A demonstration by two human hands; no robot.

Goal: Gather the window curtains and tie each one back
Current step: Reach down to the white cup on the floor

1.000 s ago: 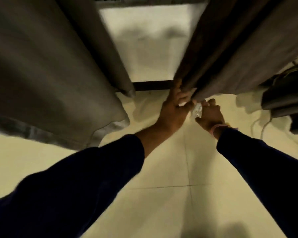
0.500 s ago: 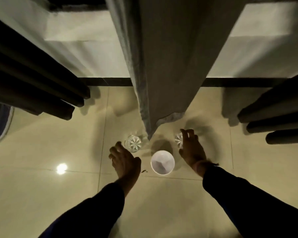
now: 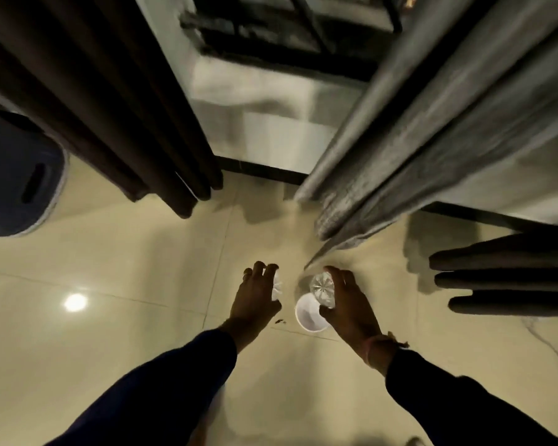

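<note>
Down low, a white cup (image 3: 310, 312) sits empty-looking on the floor (image 3: 126, 317). Right hand (image 3: 348, 304) fingers (image 3: 335, 276) curl around a clear glass (image 3: 322, 284); left hand (image 3: 255, 299) fingers spread over something white, mostly hidden.

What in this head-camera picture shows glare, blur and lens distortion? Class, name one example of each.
Head view: glare is the bright round reflection on the glossy floor; motion blur smears the grey curtain and window frame; wide-angle distortion makes the dark curtain and grey curtain splay outward; lighting is dim and yellowish.
</note>
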